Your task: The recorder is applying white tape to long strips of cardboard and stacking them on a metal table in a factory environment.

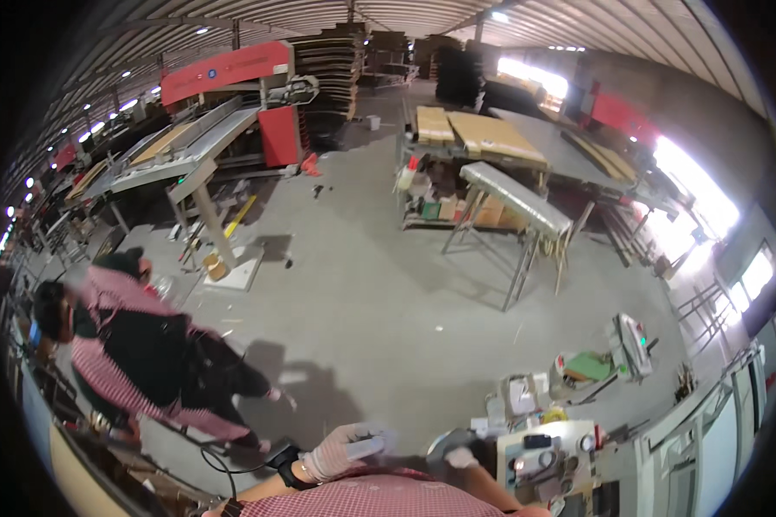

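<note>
Hands, left to right. Left hand (329,457): gloved, low centre, fingers bent; a pale grey piece (366,447) shows at the fingertips, small, flat-sided, edges blurred. Cannot tell whether it is gripped or only touched. Right hand (462,458): gloved, closed on the lower edge of a dark rounded piece (441,445), grey with a smooth curved outline, in front of the wearer's body. The two pieces are apart.

Containers, left to right. White bucket (373,123) on the floor at the far end; contents not visible. Shelf (461,227) under the right-hand table: bottle with red cap (405,178) at its left end, then a green box (431,210) and tan cartons (491,212). Small round vessels (569,464) near the right hand, contents too small to read.

Surface and room, left to right. Two co-workers in pink checked clothing (121,289) stand close together. Behind them, a long machine with a red beam (224,73). Stacked brown sheets (329,77) at the back; grey floor (371,250) through the middle. Narrow trestle (517,198) with silvery top, standing before a table bearing tan boards (496,138). Cream surface (569,429), lower right, carries the vessels. Bright openings (698,185) along the right wall; ribbed roof (603,21) above.
</note>
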Motion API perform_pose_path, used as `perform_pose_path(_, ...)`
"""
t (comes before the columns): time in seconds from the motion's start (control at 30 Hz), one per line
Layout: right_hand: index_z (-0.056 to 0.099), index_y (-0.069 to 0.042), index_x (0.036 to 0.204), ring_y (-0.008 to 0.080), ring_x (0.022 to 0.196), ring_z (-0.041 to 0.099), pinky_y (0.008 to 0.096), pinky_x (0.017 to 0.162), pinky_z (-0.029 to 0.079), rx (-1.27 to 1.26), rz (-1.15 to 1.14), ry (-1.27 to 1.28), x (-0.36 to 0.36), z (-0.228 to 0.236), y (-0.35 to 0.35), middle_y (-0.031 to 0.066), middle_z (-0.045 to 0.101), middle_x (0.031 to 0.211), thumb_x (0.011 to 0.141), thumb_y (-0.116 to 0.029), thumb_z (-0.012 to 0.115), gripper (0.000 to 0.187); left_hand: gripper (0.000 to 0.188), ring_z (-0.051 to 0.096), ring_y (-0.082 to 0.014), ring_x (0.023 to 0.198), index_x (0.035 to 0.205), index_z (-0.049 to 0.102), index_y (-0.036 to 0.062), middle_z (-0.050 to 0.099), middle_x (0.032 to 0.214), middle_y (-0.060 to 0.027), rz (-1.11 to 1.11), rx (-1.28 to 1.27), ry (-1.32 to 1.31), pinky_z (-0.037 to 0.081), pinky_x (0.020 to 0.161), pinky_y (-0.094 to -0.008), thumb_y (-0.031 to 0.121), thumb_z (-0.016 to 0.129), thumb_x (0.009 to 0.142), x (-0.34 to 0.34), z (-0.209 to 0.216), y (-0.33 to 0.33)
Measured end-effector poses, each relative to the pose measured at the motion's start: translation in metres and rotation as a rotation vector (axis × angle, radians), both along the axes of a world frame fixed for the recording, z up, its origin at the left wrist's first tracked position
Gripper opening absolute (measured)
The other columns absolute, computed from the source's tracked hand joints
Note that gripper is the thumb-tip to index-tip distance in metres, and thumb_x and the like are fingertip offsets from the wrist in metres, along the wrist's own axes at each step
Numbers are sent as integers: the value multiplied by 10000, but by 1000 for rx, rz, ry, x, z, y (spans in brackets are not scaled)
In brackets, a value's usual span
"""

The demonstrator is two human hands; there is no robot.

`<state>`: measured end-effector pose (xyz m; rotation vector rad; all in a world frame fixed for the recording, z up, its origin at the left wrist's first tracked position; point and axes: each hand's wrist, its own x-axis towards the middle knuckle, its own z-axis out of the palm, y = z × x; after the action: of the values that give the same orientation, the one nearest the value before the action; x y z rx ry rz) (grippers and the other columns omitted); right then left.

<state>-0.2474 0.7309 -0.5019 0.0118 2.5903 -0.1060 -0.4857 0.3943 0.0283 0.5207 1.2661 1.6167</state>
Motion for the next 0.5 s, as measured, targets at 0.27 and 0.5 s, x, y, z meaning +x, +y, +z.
perform_pose_path(0.27, 752, -98, 1036, 219, 1069, 665, 327, 898, 515, -88, -201, -198, -87, 117, 53, 70, 719, 1135, 861, -190, 593, 254, 174, 683, -239, 927, 1011, 627, -89, 653, 955, -122, -104, 80, 292, 537, 842, -330, 52, 550, 944, -237, -4, 187)
perform_pose_path(0.5, 770, -80, 966, 247, 788, 710, 407, 692, 553, -573, -1476, -449, -175, 45, 177, 105, 751, 921, 847, -160, 570, 247, 177, 628, -236, 804, 1014, 660, 0, 633, 865, -113, 9, 84, -24, 536, 862, -449, 96, 573, 894, -369, -43, 380)
